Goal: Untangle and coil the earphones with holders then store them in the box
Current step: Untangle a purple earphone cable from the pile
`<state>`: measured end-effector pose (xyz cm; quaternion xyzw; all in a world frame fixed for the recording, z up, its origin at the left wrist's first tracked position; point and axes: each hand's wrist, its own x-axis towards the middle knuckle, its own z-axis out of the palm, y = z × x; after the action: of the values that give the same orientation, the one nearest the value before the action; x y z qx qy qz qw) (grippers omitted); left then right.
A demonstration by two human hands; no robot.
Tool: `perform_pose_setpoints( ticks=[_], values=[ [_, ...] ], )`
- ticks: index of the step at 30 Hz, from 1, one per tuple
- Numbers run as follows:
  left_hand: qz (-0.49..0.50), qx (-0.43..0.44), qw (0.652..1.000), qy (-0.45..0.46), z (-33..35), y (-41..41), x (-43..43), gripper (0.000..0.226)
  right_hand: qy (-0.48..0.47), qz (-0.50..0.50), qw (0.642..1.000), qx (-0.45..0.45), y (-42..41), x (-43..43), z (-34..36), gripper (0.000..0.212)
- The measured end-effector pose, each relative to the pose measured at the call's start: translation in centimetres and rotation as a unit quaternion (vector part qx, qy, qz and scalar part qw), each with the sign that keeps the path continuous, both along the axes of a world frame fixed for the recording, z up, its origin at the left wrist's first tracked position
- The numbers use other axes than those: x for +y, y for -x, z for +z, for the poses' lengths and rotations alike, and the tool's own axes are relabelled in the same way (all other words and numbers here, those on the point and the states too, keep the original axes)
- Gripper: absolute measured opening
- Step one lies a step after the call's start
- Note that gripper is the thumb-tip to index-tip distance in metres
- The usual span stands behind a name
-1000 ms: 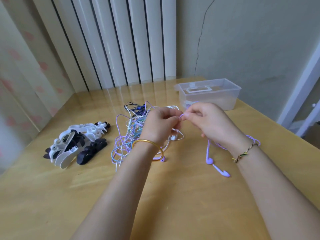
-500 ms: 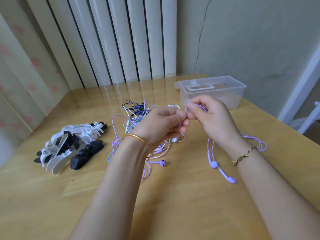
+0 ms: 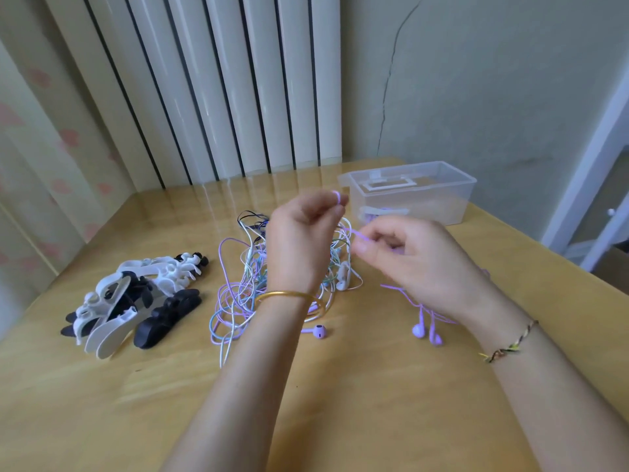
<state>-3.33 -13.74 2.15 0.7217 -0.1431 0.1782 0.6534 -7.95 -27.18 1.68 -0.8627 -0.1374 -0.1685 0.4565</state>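
Observation:
A tangle of earphone cables (image 3: 245, 287), purple, white, blue and black, lies mid-table. My left hand (image 3: 303, 240) is raised above the tangle and pinches a loop of purple cable at its fingertips. My right hand (image 3: 415, 257), just to the right and lower, pinches the same purple cable. Two purple earbuds (image 3: 427, 332) of that set rest on the table below my right wrist. Another purple earbud (image 3: 318, 331) lies near my left wrist. A pile of black and white holders (image 3: 136, 301) sits at the left. The clear plastic box (image 3: 452, 189) stands at the back right.
The wooden table (image 3: 340, 403) meets a wall and white vertical blinds (image 3: 238, 97) at the back. Inside the box lie a white frame-like piece (image 3: 388, 183) and a purple coiled item on a white holder (image 3: 377, 212). The table's right edge runs diagonally past the box.
My hands, pinched together before, have drawn apart. The left hand rose with a loop of purple cable, and the right hand dropped slightly to the right. The purple earbuds slid a little.

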Motion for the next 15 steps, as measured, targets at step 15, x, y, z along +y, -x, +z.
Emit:
perform_pose_setpoints(
  ticks=[15],
  values=[
    [-0.324, 0.185, 0.927, -0.022, 1.2, 1.9, -0.3, 0.027, -0.022, -0.200, 0.974, -0.109, -1.8, -2.3, -1.1, 0.013]
  ],
)
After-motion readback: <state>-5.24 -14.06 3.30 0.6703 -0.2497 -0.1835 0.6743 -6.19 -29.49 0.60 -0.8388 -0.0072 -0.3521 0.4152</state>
